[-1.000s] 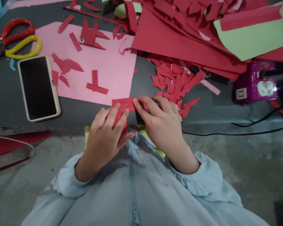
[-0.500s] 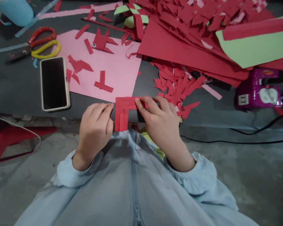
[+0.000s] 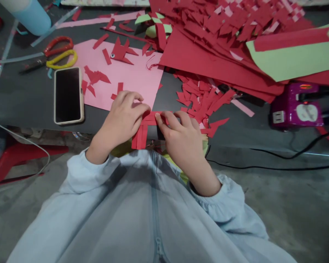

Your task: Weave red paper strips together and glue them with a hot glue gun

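At the near edge of the dark table lies an L-shaped piece of woven red paper strips, part of it hanging over the edge. My left hand rests on its left corner with fingers curled and pressing down. My right hand presses the strips' right end with the fingertips together. A pink sheet with small red cut-outs and a red paper fish lies just beyond my left hand.
A phone lies face up left of the pink sheet. Red and yellow scissors and a blue cylinder sit far left. Red paper scraps, stacked red sheets, a green sheet, a purple device with cables on the right.
My left hand has moved up from below the table edge onto the left corner of the red strips. My right hand has stayed on their right end. The view has shifted slightly.
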{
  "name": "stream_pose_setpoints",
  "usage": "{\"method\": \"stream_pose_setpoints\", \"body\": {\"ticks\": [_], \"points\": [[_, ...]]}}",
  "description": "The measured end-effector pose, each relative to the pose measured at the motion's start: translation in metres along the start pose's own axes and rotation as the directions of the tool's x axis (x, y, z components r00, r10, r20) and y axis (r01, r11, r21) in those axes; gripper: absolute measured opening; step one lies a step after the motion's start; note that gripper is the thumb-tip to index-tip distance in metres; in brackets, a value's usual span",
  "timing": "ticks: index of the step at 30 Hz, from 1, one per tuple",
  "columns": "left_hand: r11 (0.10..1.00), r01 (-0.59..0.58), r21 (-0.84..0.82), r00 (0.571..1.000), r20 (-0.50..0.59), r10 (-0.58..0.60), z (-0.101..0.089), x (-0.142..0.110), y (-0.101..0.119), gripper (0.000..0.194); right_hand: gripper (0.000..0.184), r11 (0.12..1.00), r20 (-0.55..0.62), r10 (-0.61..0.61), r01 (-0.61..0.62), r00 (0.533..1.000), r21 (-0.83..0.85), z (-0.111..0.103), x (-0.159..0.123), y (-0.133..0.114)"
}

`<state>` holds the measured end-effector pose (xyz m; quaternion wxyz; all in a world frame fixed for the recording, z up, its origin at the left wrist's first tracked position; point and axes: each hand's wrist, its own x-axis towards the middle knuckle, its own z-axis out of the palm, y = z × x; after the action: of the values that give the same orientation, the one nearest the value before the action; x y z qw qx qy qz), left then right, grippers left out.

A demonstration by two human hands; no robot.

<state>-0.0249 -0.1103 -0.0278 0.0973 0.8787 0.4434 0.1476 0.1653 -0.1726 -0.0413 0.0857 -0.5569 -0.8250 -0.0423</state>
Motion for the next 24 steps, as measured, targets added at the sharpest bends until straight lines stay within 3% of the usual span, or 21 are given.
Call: {"method": "stream_pose_setpoints", "body": {"ticks": [8,13,24], "points": [[0.987,-0.128,-0.095,0.984,0.114,0.138,0.009,0.031,-0.019,0.024,0.039,1.000,-0.017,0.000,0.000,1.000,0.007,0.002,0.001,0.000],[0.975,-0.184,-0.122,0.969,0.141,0.201,0.009,0.037,-0.026,0.023,0.039,0.998,0.033,0.025,-0.026,0.999,0.050,0.000,0.002,0.000],[0.968,-0.241,-0.065,0.953,0.173,0.249,0.007,0.037,-0.030,0.024,0.038,0.999,-0.006,0.016,-0.016,1.000,0.029,0.001,0.001,0.000]]}}
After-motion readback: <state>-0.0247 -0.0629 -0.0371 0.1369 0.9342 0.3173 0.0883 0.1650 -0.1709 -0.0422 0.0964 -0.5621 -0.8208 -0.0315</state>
